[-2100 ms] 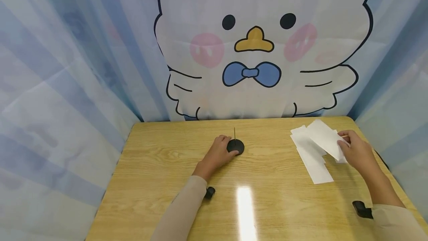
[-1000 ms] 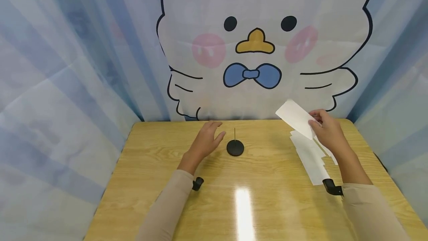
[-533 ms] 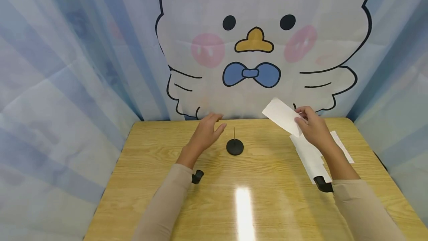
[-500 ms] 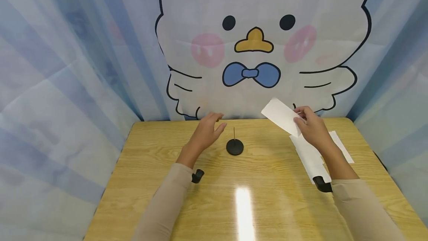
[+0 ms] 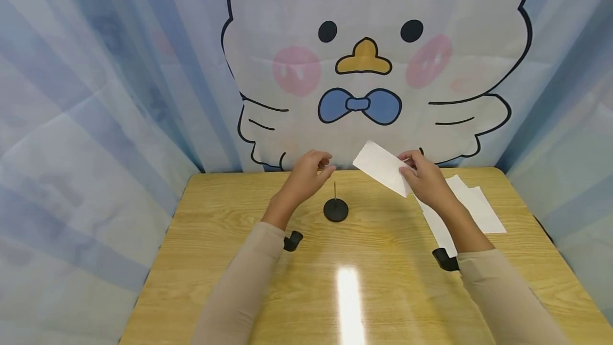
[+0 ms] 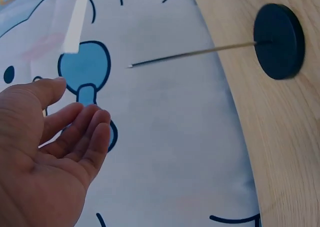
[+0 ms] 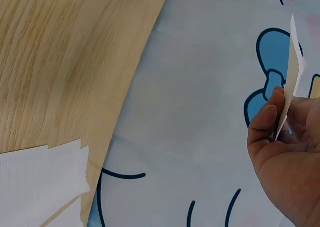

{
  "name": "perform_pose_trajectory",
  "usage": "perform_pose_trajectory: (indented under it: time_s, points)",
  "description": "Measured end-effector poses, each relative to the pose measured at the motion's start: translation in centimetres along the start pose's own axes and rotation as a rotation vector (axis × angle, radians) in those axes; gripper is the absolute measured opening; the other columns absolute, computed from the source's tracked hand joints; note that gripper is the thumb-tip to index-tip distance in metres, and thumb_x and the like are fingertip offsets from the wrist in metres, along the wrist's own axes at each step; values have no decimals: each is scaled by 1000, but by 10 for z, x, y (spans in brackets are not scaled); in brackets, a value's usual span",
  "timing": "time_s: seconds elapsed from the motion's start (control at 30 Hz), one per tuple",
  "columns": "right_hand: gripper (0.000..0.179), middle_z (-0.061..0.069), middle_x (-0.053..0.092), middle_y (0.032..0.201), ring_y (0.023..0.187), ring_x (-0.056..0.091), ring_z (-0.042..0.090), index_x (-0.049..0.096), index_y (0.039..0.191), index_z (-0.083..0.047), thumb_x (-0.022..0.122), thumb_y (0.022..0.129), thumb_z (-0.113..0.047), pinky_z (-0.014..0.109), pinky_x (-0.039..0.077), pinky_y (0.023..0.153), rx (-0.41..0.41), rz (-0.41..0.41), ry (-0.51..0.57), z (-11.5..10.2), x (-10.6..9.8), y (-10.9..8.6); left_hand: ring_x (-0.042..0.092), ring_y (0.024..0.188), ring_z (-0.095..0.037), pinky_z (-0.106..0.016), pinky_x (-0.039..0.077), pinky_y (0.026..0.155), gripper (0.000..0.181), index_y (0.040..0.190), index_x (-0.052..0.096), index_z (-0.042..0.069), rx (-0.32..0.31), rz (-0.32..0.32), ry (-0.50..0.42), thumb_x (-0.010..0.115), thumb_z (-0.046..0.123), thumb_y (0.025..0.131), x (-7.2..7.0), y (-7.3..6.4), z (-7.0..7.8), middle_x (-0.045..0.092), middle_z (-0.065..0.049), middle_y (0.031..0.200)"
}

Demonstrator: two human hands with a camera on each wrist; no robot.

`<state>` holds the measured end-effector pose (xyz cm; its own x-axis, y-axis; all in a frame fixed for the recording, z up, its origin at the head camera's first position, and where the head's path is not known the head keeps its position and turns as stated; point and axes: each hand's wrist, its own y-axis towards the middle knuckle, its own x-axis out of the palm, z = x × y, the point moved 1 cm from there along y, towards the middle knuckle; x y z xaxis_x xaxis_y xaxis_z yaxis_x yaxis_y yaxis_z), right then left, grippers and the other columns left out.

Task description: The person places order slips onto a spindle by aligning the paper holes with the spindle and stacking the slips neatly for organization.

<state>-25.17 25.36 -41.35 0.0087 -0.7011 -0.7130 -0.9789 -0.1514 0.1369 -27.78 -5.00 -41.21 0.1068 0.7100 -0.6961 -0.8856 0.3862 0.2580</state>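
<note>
My right hand pinches a white paper slip by its right end, raised above the back of the table. In the right wrist view that slip appears nearly edge-on between thumb and fingers. A receipt spike stands upright on the table, with a round black base and a thin metal pin; no paper is on the pin. My left hand hovers just left of the spike, its fingers loosely curved and holding nothing. More white paper slips lie overlapping at the right, partly hidden by my right forearm.
The wooden table ends at a back edge against a curtain printed with a cartoon bird. A bright light reflection lies on the tabletop. Black wrist mounts stick out from both sleeves.
My right hand has lifted a paper slip off the pile and carried it left toward the spike. My left hand let go of the spike's base, drew back, then rose slightly rightward.
</note>
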Motion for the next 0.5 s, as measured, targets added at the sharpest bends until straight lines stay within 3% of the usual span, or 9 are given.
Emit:
perform_pose_trajectory:
  time_s: [0.27, 0.5]
  points:
    - [33, 23, 61, 124, 109, 61, 39, 50, 139, -3, 48, 111, -20, 52, 48, 91, -31, -24, -8, -14, 8, 4, 68, 102, -22, -32, 58, 93, 29, 128, 68, 2, -4, 45, -161, 65, 16, 103, 6, 8, 10, 70, -10, 112]
    - [30, 24, 63, 121, 108, 62, 39, 51, 137, -2, 50, 110, -16, 54, 49, 93, -61, -26, -24, -20, 12, 7, 68, 99, -22, -32, 59, 87, 28, 128, 69, 1, -61, 53, -269, 65, 13, 103, 12, 11, 11, 71, -9, 109]
